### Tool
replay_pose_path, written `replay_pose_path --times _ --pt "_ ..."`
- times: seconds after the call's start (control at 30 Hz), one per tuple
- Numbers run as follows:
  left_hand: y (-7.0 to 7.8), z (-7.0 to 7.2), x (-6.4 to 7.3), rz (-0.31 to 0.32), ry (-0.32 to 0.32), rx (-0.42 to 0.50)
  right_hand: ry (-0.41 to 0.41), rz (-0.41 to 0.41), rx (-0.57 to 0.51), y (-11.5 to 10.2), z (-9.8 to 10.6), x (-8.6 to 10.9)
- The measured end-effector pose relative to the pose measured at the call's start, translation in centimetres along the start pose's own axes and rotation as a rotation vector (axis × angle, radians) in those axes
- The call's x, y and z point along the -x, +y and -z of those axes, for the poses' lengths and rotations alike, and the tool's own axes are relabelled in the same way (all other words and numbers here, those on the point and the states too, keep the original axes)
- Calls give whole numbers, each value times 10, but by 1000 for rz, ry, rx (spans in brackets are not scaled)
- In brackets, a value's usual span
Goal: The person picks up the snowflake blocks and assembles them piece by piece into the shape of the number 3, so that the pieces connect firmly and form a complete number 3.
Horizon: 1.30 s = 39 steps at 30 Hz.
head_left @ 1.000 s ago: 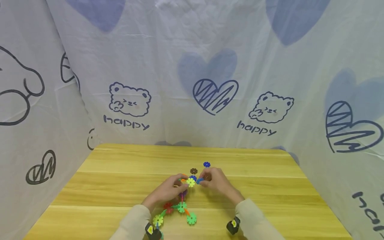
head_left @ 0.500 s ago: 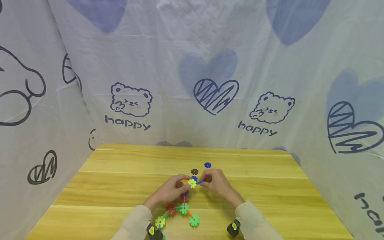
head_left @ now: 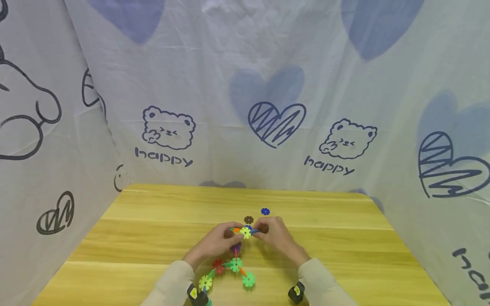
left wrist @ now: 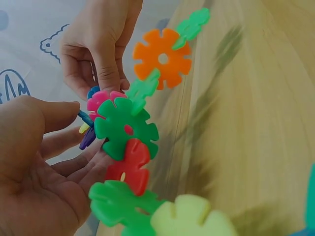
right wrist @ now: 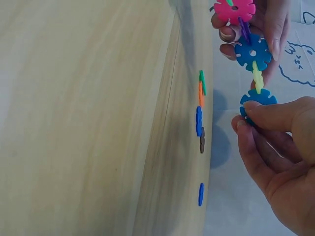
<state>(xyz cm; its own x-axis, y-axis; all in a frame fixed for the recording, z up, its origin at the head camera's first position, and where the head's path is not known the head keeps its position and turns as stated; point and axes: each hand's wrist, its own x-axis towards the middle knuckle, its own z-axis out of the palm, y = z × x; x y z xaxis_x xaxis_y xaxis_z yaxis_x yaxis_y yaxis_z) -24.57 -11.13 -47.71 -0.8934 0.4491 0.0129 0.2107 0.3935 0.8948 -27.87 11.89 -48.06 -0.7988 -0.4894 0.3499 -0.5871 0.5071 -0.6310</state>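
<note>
My left hand [head_left: 216, 244] grips a chain of slotted plastic snowflake discs, its thumb by a blue disc [right wrist: 252, 52]. A yellow disc [right wrist: 257, 78] juts from that one on edge. My right hand [head_left: 278, 236] pinches another blue disc [right wrist: 258, 98] between thumb and fingertips, and it meets the yellow disc's far edge; how deep the slots mesh cannot be told. Along the chain in the left wrist view are a dark green disc [left wrist: 127, 129], a red disc [left wrist: 135, 167] and an orange disc [left wrist: 162, 59].
Loose on the wooden table [head_left: 325, 238] lie a brown disc [head_left: 249, 219] and a blue disc [head_left: 265, 211], with another blue disc [right wrist: 199, 121] near them. The chain's lower part, with a light green disc [head_left: 249, 279], hangs toward the near edge. Printed cloth [head_left: 229, 140] stands behind.
The blue disc in my right hand and the yellow disc by my left hand have come slightly closer together. Both hands keep their hold, and the head view has shifted a little.
</note>
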Motion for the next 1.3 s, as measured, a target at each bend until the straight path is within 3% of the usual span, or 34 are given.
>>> replay_pose_path --times 0.53,0.73,1.3 --pt "-2 0 0 -11 39 4 26 33 0 -2 -2 2" --pt "-2 -1 0 -40 26 19 25 37 4 -4 -2 3" --pt "-1 -6 0 -16 -4 98 28 65 -7 -4 -3 8"
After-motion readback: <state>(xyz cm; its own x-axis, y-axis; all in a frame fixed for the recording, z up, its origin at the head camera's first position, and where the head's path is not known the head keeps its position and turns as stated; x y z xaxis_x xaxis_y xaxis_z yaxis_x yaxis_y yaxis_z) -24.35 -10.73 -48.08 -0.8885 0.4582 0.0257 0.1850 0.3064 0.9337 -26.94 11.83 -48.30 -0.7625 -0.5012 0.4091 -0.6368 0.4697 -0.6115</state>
